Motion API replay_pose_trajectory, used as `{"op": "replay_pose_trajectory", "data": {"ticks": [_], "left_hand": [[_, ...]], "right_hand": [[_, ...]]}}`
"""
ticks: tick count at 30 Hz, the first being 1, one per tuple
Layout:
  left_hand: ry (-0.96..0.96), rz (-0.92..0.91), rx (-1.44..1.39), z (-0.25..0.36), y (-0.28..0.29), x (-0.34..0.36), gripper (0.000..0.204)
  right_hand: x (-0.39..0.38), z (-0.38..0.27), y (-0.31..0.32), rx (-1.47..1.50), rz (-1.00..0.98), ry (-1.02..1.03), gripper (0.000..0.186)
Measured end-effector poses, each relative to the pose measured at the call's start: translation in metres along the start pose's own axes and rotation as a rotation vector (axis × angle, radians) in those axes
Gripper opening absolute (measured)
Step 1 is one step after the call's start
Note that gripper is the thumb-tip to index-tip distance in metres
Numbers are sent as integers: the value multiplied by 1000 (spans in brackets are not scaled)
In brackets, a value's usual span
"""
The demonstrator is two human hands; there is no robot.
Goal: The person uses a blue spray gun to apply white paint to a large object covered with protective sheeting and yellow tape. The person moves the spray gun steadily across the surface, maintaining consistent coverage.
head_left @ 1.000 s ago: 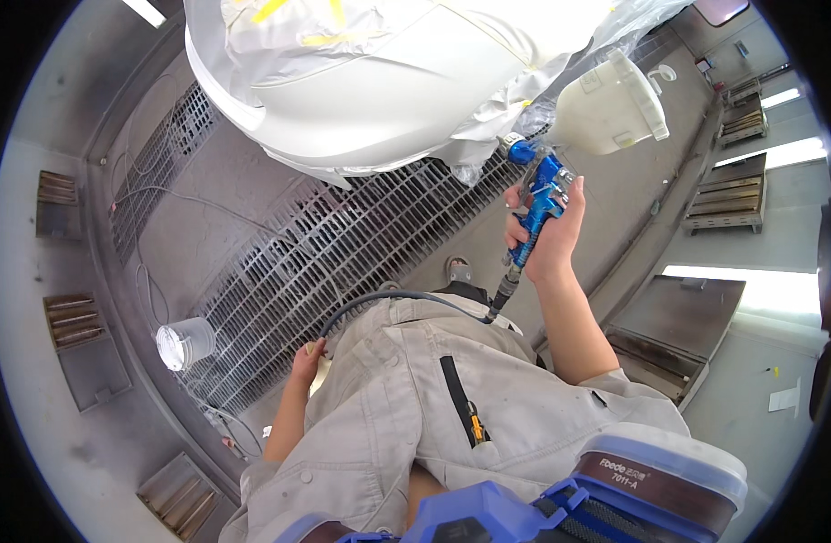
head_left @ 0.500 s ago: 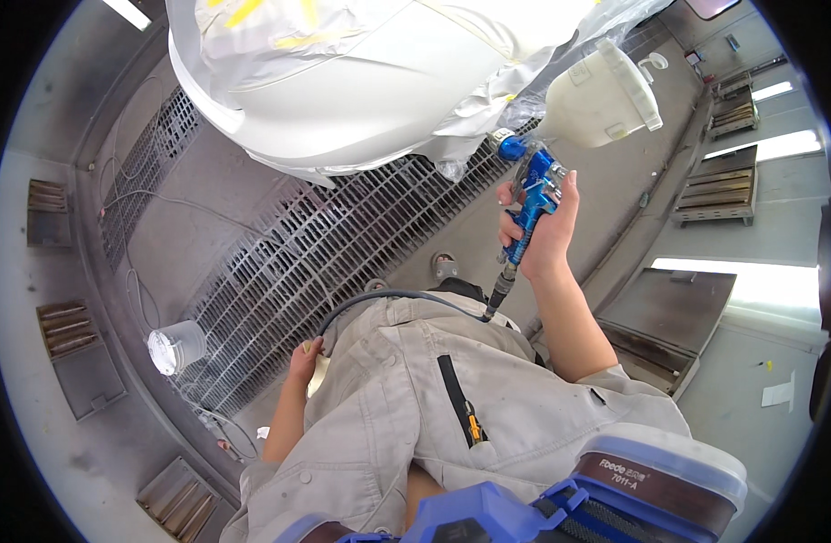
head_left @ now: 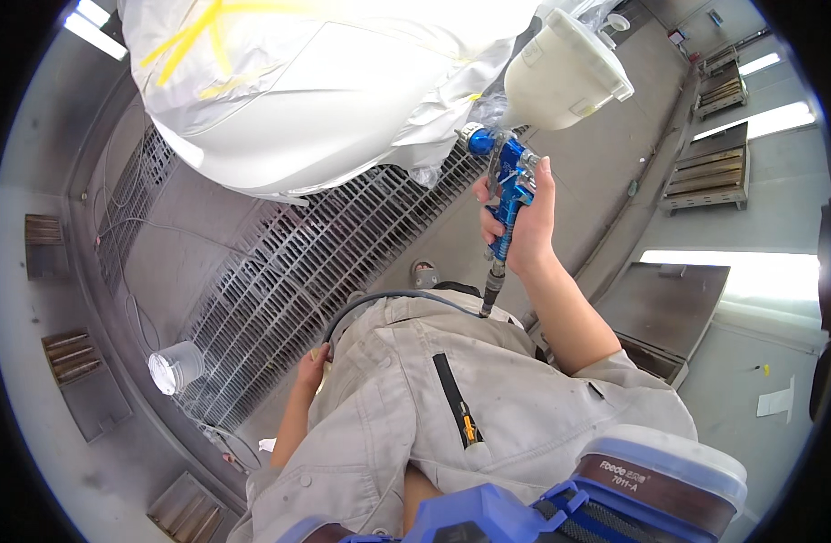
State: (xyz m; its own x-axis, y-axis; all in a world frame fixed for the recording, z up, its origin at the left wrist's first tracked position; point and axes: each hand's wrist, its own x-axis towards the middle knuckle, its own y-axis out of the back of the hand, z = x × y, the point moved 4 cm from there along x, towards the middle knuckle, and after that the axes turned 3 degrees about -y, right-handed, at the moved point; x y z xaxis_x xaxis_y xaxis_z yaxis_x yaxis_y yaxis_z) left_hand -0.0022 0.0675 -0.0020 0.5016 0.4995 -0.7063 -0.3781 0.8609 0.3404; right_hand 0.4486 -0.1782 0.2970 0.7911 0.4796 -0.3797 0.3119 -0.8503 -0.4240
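Note:
My right hand [head_left: 524, 217] is wrapped round the handle of a blue spray gun [head_left: 508, 181], with a finger near its trigger. On top of the gun sits a cloudy white paint cup [head_left: 565, 77], tilted, its lid toward the right. The nozzle points left at a white body panel [head_left: 280, 136], a short gap away. From the gun's base a dark air hose [head_left: 388, 296] curves across my waist to the left. Low at my left side, my left hand [head_left: 314, 362] is closed on that hose.
Masking film with yellow tape [head_left: 194, 41] covers the panel's upper part. Below it runs a metal floor grating [head_left: 280, 262]. A white bucket [head_left: 175, 366] stands at the left, near a thin loose hose [head_left: 153, 222]. Metal vent boxes [head_left: 705, 176] line the right wall.
The spray gun and my right hand have shifted slightly left and up in view. The white panel also sits further left, and more of its yellow tape shows.

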Motion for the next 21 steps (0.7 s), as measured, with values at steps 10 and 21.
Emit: {"op": "replay_pose_trajectory", "data": {"ticks": [10, 21], "left_hand": [[-3, 28, -3, 14, -35, 2, 55], [31, 58, 116, 9, -44, -8, 57]], "right_hand": [[20, -19, 40, -2, -18, -13, 77], [28, -24, 54, -23, -24, -41, 75]]}}
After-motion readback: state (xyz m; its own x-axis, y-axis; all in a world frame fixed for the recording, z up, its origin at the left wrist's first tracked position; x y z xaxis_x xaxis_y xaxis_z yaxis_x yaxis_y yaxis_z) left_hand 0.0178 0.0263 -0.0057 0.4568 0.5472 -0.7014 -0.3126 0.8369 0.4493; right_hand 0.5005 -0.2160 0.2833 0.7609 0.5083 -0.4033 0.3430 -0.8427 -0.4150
